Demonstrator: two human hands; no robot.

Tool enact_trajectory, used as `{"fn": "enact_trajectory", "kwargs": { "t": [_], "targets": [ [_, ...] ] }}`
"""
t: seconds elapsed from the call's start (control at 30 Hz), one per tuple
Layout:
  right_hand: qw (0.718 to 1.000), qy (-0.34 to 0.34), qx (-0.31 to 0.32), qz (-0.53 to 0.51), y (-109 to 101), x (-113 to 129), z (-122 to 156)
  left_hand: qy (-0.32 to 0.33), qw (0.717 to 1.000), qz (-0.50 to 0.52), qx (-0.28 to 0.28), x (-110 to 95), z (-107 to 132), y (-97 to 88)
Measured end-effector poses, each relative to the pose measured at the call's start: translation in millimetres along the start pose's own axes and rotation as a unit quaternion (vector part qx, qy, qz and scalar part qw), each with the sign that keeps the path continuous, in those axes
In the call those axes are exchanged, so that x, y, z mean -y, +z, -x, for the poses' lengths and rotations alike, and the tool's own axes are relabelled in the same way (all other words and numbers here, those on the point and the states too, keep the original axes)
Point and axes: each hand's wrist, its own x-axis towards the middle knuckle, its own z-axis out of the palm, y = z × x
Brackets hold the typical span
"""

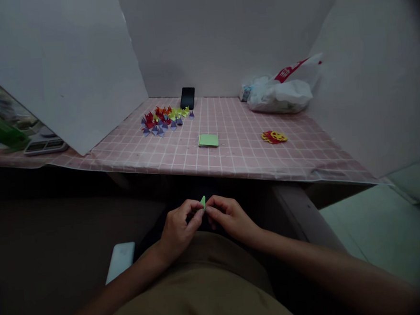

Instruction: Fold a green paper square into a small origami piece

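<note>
A small piece of folded green paper (203, 202) is pinched between my two hands, in front of the table's near edge and over my lap. My left hand (182, 226) grips its left side with thumb and forefinger. From the other side, my right hand (232, 220) has its fingertips closed at the paper's lower right. The paper's lower part is hidden by my fingers. On the table ahead lies a stack of square paper (209, 140) with a green sheet on top. Beyond it to the left is a cluster of small folded paper pieces (160, 120) in red, orange, yellow and purple.
The pink checked tablecloth (238, 150) ends just beyond my hands. A black phone (187, 98), a white plastic bag (281, 95) and red and yellow flat pieces (274, 136) lie on it. White panels (223, 36) surround the table. A white device (121, 260) rests by my left arm.
</note>
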Motion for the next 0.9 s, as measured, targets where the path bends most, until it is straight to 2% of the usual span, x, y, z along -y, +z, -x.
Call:
{"fn": "enact_trajectory", "kwargs": {
  "t": [0.37, 0.53, 0.7, 0.9],
  "targets": [
    [0.998, 0.036, -0.007, -0.048, 0, 2, 0, 0.01, 1.0, -0.025, -0.012, -2, 0, 1.0],
    [0.998, 0.043, -0.016, -0.049, 1, 2, -1, -0.013, 0.999, -0.008, -0.028, -2, 1, 3.0],
    [0.997, 0.039, -0.062, -0.017, 4, 2, -1, -0.083, 0.993, 0.075, -0.036, 1, 0, 7.7],
    [0.985, -0.036, -0.114, 0.127, 4, 0, 0, -0.094, 0.985, 0.146, -0.015, 0, 0, 11.3]
  ]
}}
